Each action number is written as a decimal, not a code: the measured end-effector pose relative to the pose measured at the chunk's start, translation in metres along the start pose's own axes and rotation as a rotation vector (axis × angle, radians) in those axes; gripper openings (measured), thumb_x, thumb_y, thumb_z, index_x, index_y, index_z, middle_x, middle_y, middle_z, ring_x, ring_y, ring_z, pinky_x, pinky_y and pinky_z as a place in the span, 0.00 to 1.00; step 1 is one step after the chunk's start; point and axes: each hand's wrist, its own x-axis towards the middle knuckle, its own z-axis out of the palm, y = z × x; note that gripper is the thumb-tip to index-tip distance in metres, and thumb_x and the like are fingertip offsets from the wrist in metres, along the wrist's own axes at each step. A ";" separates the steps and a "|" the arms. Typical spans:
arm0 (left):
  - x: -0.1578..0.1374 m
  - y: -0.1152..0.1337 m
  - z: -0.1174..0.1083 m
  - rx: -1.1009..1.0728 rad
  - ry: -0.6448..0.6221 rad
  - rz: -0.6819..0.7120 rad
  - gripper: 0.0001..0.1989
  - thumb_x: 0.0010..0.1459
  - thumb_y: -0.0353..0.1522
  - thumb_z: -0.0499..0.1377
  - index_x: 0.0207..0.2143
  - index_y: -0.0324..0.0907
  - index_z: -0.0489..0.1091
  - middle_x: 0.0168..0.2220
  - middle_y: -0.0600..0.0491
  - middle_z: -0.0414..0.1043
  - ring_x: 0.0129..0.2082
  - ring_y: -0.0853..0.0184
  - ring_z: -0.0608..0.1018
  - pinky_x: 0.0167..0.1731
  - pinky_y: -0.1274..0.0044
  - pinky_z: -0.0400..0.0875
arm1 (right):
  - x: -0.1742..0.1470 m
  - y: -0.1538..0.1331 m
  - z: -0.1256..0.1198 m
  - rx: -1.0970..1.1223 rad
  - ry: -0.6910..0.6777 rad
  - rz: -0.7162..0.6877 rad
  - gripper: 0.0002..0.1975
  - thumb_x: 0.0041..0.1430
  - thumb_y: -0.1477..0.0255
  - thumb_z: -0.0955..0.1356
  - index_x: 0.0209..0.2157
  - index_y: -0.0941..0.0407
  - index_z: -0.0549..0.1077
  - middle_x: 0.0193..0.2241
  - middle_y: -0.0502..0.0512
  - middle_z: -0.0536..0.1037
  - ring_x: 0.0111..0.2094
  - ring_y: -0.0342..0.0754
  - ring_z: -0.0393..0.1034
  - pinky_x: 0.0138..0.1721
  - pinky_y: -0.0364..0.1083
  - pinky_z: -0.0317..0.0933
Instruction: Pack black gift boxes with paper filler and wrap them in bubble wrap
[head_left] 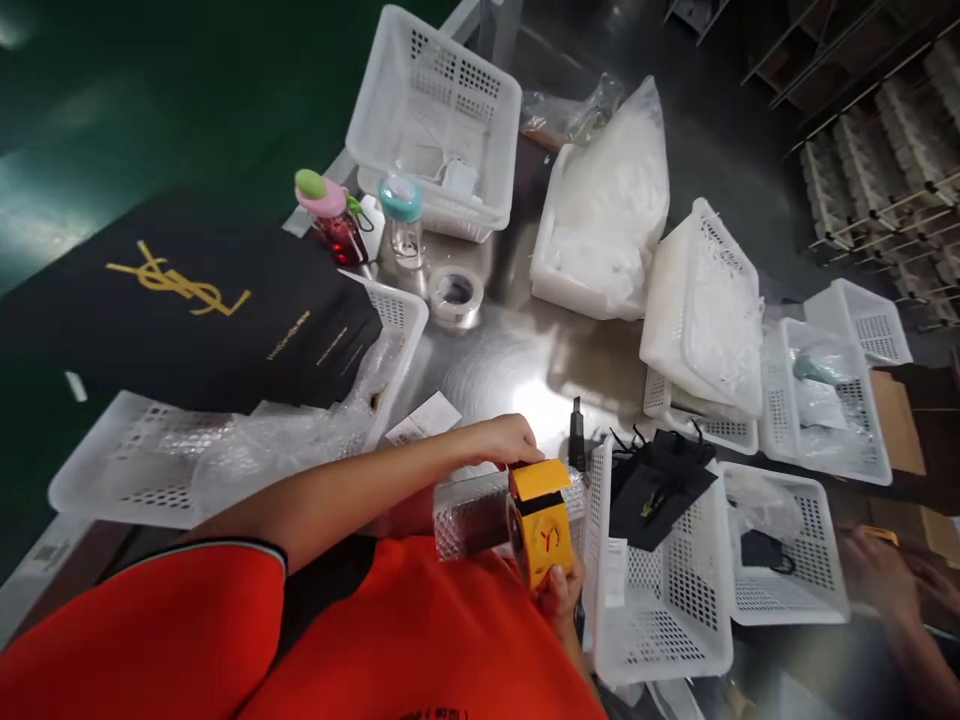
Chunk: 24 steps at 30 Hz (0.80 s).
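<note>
at the near edge of the brushed-metal worktop, before the wearer's red shirt: one rounded yellow tape dispenser with a black band and red mark, held across a box-shaped parcel in clear bubble wrap; contact between the two could not be told.

- right hand: fingers closed on the dispenser's lower end, thumb on its face.
- left hand: fingers curled together at the dispenser's upper end; what they pinched, if anything, could not be told.
- one slim black cutter, just beyond the dispenser.
- one white perforated plastic basket, to the right, with black paper bags with cord handles inside.
- one roll of clear tape, lying flat, farther off.
- one clear bottle with a turquoise lid, upright near the roll.
- far right: a co-worker's hands, blurred, finger state unclear.
</note>
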 end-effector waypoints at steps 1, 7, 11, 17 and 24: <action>0.001 0.000 0.000 -0.041 -0.019 -0.026 0.10 0.52 0.31 0.59 0.19 0.39 0.67 0.17 0.59 0.64 0.20 0.73 0.67 0.22 0.81 0.60 | -0.001 -0.001 0.002 0.018 -0.007 0.008 0.29 0.45 0.41 0.67 0.29 0.54 0.75 0.21 0.52 0.73 0.20 0.49 0.67 0.18 0.45 0.61; 0.004 -0.005 0.003 -0.236 -0.094 -0.163 0.04 0.47 0.29 0.62 0.23 0.40 0.69 0.20 0.58 0.70 0.21 0.71 0.73 0.25 0.78 0.68 | -0.002 -0.011 0.008 0.090 -0.042 0.024 0.29 0.46 0.42 0.67 0.28 0.55 0.76 0.21 0.51 0.71 0.19 0.46 0.63 0.18 0.44 0.60; 0.008 -0.011 0.002 -0.310 -0.113 -0.198 0.02 0.46 0.28 0.62 0.23 0.39 0.71 0.20 0.57 0.72 0.22 0.70 0.74 0.28 0.76 0.70 | 0.000 -0.014 0.006 0.095 -0.056 0.013 0.27 0.46 0.43 0.68 0.25 0.55 0.76 0.20 0.51 0.70 0.19 0.45 0.61 0.18 0.43 0.59; 0.016 -0.020 -0.003 -0.420 -0.200 -0.221 0.06 0.37 0.28 0.67 0.22 0.38 0.73 0.20 0.55 0.73 0.23 0.68 0.75 0.29 0.74 0.70 | 0.000 -0.008 0.004 0.112 -0.054 0.001 0.26 0.47 0.44 0.68 0.26 0.55 0.76 0.20 0.51 0.71 0.19 0.45 0.63 0.18 0.43 0.59; 0.016 -0.032 0.010 -0.508 -0.263 -0.161 0.11 0.33 0.33 0.69 0.23 0.39 0.74 0.20 0.57 0.73 0.23 0.71 0.73 0.29 0.77 0.68 | -0.004 0.004 -0.004 0.080 -0.049 -0.003 0.25 0.45 0.45 0.70 0.27 0.54 0.76 0.21 0.51 0.74 0.20 0.49 0.67 0.19 0.45 0.62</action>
